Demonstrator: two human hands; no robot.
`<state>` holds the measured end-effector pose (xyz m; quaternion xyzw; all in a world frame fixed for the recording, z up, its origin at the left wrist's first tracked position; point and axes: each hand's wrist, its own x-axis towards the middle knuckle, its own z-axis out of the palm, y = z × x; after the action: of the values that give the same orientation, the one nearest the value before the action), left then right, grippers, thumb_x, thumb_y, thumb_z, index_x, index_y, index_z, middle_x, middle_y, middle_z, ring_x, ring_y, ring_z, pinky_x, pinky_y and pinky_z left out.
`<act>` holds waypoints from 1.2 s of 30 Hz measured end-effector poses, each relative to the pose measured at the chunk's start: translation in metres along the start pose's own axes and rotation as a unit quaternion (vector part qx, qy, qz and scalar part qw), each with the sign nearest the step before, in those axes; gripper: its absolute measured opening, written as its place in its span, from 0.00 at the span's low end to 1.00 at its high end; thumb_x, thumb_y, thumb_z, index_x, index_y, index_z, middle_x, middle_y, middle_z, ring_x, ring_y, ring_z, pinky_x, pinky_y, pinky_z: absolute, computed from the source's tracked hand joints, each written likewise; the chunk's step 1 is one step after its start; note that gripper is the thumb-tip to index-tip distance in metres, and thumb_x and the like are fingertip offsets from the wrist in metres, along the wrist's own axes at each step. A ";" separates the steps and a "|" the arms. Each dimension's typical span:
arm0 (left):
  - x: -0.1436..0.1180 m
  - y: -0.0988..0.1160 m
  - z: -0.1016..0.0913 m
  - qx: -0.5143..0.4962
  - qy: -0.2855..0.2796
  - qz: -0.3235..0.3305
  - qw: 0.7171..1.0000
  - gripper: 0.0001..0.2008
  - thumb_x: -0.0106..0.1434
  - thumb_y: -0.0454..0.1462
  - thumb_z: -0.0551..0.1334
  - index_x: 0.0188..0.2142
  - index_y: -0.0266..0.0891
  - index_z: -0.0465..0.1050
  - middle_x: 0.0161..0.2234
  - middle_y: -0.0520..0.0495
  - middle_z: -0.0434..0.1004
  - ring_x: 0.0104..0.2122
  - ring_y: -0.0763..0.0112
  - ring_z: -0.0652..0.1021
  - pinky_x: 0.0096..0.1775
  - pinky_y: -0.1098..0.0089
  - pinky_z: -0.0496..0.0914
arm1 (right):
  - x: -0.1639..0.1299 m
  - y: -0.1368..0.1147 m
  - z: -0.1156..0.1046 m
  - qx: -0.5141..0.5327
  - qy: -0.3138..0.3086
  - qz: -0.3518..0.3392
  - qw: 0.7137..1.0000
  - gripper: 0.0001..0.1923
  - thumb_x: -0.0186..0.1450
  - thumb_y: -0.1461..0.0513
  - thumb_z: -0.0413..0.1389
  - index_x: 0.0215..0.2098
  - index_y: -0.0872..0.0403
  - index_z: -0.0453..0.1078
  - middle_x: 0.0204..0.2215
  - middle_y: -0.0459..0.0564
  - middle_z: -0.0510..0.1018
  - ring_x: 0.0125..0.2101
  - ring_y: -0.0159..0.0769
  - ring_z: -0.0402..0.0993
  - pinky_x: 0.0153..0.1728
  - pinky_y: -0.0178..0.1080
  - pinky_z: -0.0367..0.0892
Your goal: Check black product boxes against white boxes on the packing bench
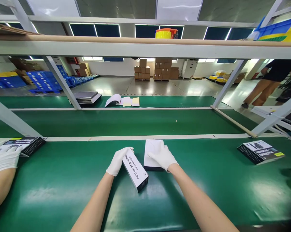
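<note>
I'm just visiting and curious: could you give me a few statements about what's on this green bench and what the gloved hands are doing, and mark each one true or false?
1. The left hand grips a white printed box. True.
2. The right hand hangs in the air, touching nothing. False: it rests on top of a plain white box lying on the green bench.
3. Both of the person's hands are bare. False: both wear white gloves.
4. A dark box lies alone at the right of the bench. True.
5. A co-worker's gloved hand at the far left is by another dark box. True.
6. The two white boxes lie at opposite ends of the bench. False: they are close together in the middle.
</note>
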<state>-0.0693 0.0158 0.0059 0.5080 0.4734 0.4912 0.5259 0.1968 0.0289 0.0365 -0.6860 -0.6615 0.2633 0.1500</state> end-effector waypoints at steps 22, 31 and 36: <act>-0.009 -0.007 -0.002 0.052 0.044 0.078 0.995 0.21 0.69 0.51 0.56 0.46 0.37 0.77 0.46 0.44 0.77 0.46 0.57 0.75 0.50 0.63 0.67 | 0.001 -0.054 -0.038 -0.170 -0.086 -0.214 0.958 0.44 0.63 0.45 0.56 0.72 0.47 0.48 0.52 0.58 0.69 0.47 0.55 0.67 0.42 0.47 0.64; -0.013 -0.010 0.015 0.045 0.117 0.081 0.989 0.19 0.69 0.48 0.56 0.51 0.44 0.78 0.54 0.53 0.73 0.58 0.55 0.69 0.62 0.63 0.61 | -0.017 -0.047 -0.039 -0.065 -0.134 -0.200 0.968 0.24 0.72 0.42 0.44 0.52 0.49 0.63 0.44 0.51 0.75 0.39 0.47 0.73 0.35 0.42 0.63; -0.017 -0.008 0.018 0.092 0.106 0.094 0.986 0.19 0.70 0.49 0.54 0.50 0.46 0.78 0.54 0.55 0.73 0.57 0.55 0.71 0.60 0.63 0.62 | -0.023 -0.047 -0.036 -0.068 -0.155 -0.233 0.958 0.13 0.72 0.51 0.47 0.46 0.52 0.60 0.39 0.48 0.76 0.36 0.42 0.72 0.33 0.39 0.61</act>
<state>-0.0517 -0.0022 -0.0016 0.5410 0.5200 0.5442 0.3753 0.1784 0.0153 0.0959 -0.4718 -0.8346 0.2789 0.0560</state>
